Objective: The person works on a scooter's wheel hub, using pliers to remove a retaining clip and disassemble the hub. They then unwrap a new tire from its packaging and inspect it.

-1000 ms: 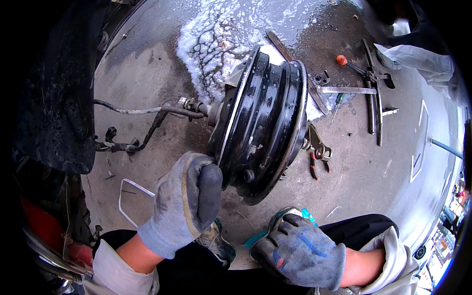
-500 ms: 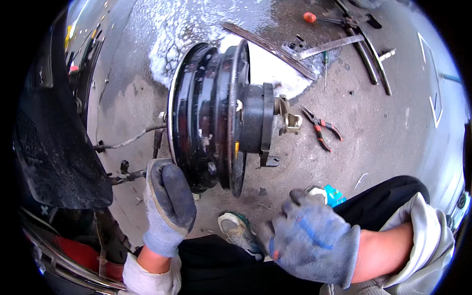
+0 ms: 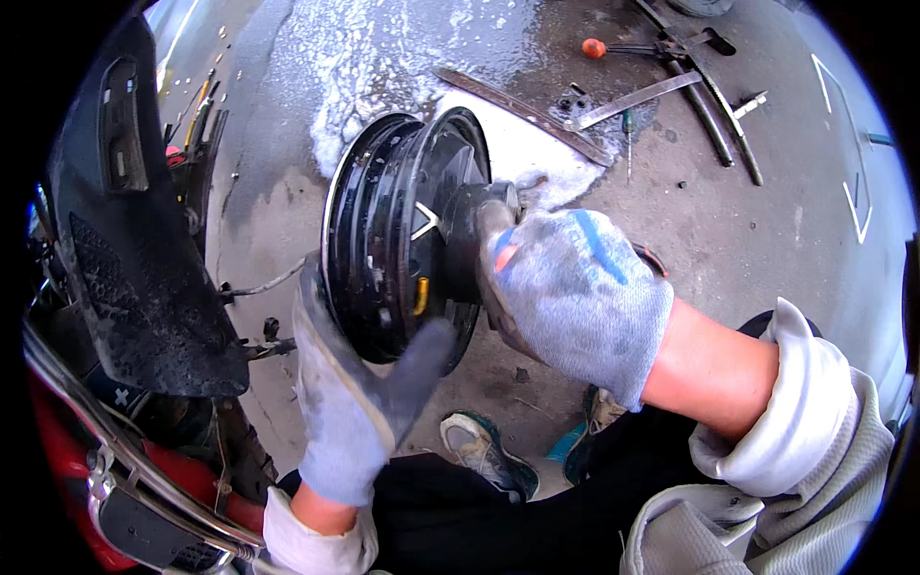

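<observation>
Wheel [image 3: 374,254], left hand [image 3: 350,398] at lower edge, right hand [image 3: 580,292] gripping hub [image 3: 462,228]

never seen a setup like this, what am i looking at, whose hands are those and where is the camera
There is no robot here: these are a person's own hands in grey gloves. Every picture comes from one wide fisheye camera on the person's head, looking down, so straight edges bend near the rim.

The left hand is against the lower left side of a black wheel rim, thumb spread. The right hand is closed on the dark hub sticking out of it.

On the ground beyond lie a flat metal bar, a thin screwdriver and a lever tool with an orange knob, near a white foamy patch. A black panel stands at the left.
</observation>
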Tool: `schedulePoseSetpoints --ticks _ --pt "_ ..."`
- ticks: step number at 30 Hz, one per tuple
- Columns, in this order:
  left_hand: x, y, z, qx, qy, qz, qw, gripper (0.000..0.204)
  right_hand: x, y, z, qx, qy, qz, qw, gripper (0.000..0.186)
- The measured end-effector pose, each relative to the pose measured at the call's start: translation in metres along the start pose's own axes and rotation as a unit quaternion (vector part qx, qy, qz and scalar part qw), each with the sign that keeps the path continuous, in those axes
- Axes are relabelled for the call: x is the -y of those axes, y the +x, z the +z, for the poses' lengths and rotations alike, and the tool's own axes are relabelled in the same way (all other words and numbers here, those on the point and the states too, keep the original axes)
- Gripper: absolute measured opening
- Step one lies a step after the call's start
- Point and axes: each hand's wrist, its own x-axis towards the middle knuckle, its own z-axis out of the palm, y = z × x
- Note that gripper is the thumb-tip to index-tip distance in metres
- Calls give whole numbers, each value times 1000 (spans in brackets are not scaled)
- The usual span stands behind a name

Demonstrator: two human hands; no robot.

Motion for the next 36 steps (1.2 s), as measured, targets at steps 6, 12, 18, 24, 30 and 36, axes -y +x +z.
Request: schedulePoseSetpoints --ticks 6,12,18,24,30,36 --pt "60 17 -32 34 26 -95 995 52 -2 15 29 -60 107 -74 990 40" --pt "84 23 -41 19 -33 -173 984 50 -5 47 65 -181 81 -113 974 21" --pt "97 18 -42 13 -55 -187 981 52 -8 57 82 -186 99 -121 970 45" --pt "87 15 -38 31 -67 -190 979 63 -15 53 79 -192 140 -132 962 43" --pt "79 15 -40 43 -53 -189 980 65 -17 53 75 -214 141 -153 954 48" --pt "73 14 -39 52 -75 -184 979 64 -30 51 85 -181 183 -150 955 47"
